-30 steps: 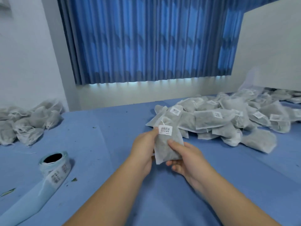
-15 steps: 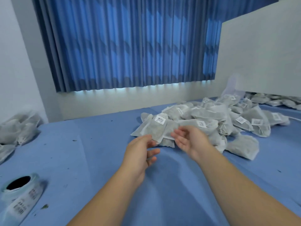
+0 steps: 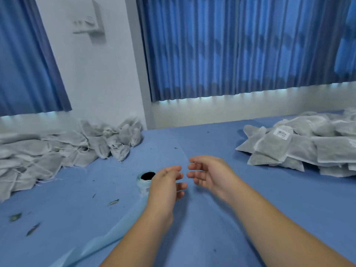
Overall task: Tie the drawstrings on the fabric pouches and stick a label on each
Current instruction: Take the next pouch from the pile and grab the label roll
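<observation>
Both my hands hover empty over the middle of the blue table, fingers loosely curled and facing each other. My left hand partly hides the label roll, whose blue backing strip trails toward the near left. A heap of grey pouches without labels, drawstrings loose, lies at the far left. At the far right is a pile of labelled pouches. My right hand is between the roll and that pile.
Small dark flecks and leaf bits are scattered on the table's left side. Blue curtains hang behind the table, with a white wall between them.
I let go of the labelled pouch onto the right pile. Both hands have pulled back empty and my view has swung left, bringing the unlabelled heap and the roll toward the centre.
</observation>
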`<state>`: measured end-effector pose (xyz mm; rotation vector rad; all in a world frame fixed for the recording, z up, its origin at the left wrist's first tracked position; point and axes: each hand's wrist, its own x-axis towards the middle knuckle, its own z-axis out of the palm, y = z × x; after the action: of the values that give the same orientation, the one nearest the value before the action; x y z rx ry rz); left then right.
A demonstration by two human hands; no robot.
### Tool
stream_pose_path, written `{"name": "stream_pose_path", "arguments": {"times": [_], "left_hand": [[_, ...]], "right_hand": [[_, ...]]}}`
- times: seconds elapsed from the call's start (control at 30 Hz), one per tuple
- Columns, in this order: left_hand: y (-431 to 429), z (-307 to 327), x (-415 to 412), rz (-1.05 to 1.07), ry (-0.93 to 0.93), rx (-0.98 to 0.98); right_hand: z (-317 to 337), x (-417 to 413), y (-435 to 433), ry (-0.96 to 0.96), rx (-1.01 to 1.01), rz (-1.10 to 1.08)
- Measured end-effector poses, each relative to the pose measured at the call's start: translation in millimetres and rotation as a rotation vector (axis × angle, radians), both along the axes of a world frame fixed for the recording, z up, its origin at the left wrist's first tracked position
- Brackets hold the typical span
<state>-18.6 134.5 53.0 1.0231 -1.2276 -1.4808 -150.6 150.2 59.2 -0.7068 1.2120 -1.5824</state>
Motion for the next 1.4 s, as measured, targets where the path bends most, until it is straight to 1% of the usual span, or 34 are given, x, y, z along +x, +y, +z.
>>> {"name": "stream_pose_path", "arguments": {"times": [0.07,0.1,0.17,0.2,0.23,0.3,0.33,0.37,0.4,0.47,0.5,0.57,0.63,0.7,0.77,0.87,0.93,1.0,1.1,1.17,1.23,1.3,1.4], "left_hand": [[-4.2,-7.3,25.5,0.065,-0.037,-0.027],[-5.1,-11.5,37.5,0.099,-0.089,-0.072],[-5.8,-20.7,59.3,0.176,-0.255,-0.227],[-5.8,-24.6,68.7,0.205,-0.357,-0.329],[-6.2,-28.3,77.2,0.225,-0.485,-0.429],[-10.0,-35.9,90.6,0.254,-0.840,-0.579],[-12.8,-38.6,95.0,0.264,-1.026,-0.618],[-14.7,-39.3,97.9,0.261,-1.170,-0.629],[-16.6,-39.3,99.6,0.243,-1.253,-0.614],[-19.3,-38.5,101.7,0.174,-1.293,-0.576],[-20.4,-37.7,102.8,0.144,-1.293,-0.567],[-22.1,-34.2,106.9,0.129,-1.273,-0.552],[-24.0,-28.8,113.5,0.168,-1.273,-0.571],[-28.2,-24.3,122.0,0.230,-1.311,-0.612],[-36.1,-22.1,133.5,0.275,-1.349,-0.628],[-50.6,-23.3,151.3,0.311,-1.462,-0.646],[-59.0,-26.6,160.1,0.325,-1.524,-0.656],[-66.9,-30.2,166.9,0.323,-1.547,-0.679],[-77.6,-32.2,178.3,0.280,-1.569,-0.667],[-84.5,-32.2,186.8,0.254,-1.613,-0.636],[-90.5,-32.0,192.7,0.234,-1.651,-0.616],[-95.6,-30.7,195.9,0.211,-1.627,-0.604],[-105.7,-24.1,198.6,0.128,-1.515,-0.542]], "right_hand": [[-4.2,21.2,-12.7,-0.063,-0.013,0.015],[-6.1,31.0,-18.7,-0.081,-0.024,0.005],[-10.4,47.5,-29.8,-0.045,-0.060,-0.034],[-13.7,54.0,-34.6,0.019,-0.079,-0.048],[-17.9,59.4,-38.4,0.113,-0.092,-0.050],[-28.5,67.2,-42.9,0.365,-0.099,-0.007],[-33.6,69.7,-44.1,0.510,-0.097,0.029],[-38.3,71.1,-44.5,0.655,-0.104,0.065],[-41.7,72.2,-44.8,0.795,-0.121,0.097],[-43.0,73.8,-44.8,1.043,-0.155,0.152],[-41.9,74.2,-44.5,1.136,-0.160,0.172],[-37.8,73.4,-43.8,1.262,-0.162,0.197],[-32.6,72.8,-44.5,1.356,-0.140,0.215],[-27.3,72.1,-46.3,1.438,-0.109,0.220],[-22.9,72.0,-47.4,1.491,-0.067,0.211],[-22.6,73.9,-47.5,1.562,-0.017,0.174],[-24.4,77.3,-48.0,1.638,0.004,0.108],[-25.8,79.7,-50.2,1.682,0.020,0.026],[-25.6,77.1,-55.2,1.664,0.042,-0.067],[-25.1,73.7,-57.8,1.632,0.051,-0.082],[-24.2,72.4,-60.4,1.655,0.039,-0.084],[-23.9,74.3,-64.1,1.702,-0.008,-0.115],[-21.7,78.6,-72.2,1.727,-0.123,-0.183]]}}
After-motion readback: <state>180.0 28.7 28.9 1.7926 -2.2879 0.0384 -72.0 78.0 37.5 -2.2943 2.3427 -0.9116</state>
